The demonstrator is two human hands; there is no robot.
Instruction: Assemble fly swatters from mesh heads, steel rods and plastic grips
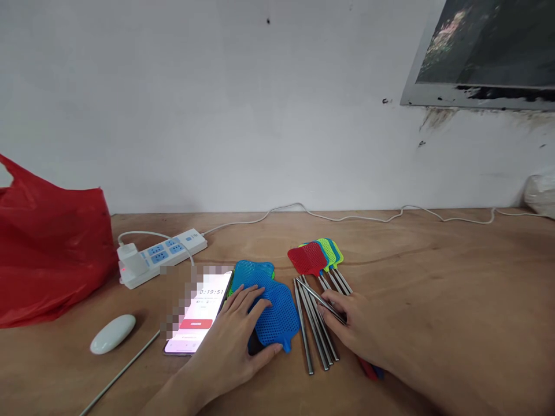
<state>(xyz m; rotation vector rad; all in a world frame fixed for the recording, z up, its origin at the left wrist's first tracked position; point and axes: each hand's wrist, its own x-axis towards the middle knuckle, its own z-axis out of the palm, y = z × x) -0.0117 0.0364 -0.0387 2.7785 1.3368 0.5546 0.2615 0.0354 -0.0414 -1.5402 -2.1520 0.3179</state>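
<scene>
My left hand (236, 341) lies with fingers spread flat on a pile of loose blue mesh swatter heads (271, 309) in front of me. My right hand (358, 326) is closed in a pinch on one thin metal rod (318, 300), lifted at a slant over several loose metal rods (314, 329) lying side by side on the wooden table (433, 277). Behind the rods lie assembled fly swatters (316, 257) with red, blue and green heads fanned out, their handles running under my right hand.
A lit phone (199, 318) lies left of the blue heads. A white power strip (162, 254) with a plugged charger and cable sits behind it. A white mouse (113, 333), a stray rod (119, 372) and a red plastic bag (47, 248) occupy the left.
</scene>
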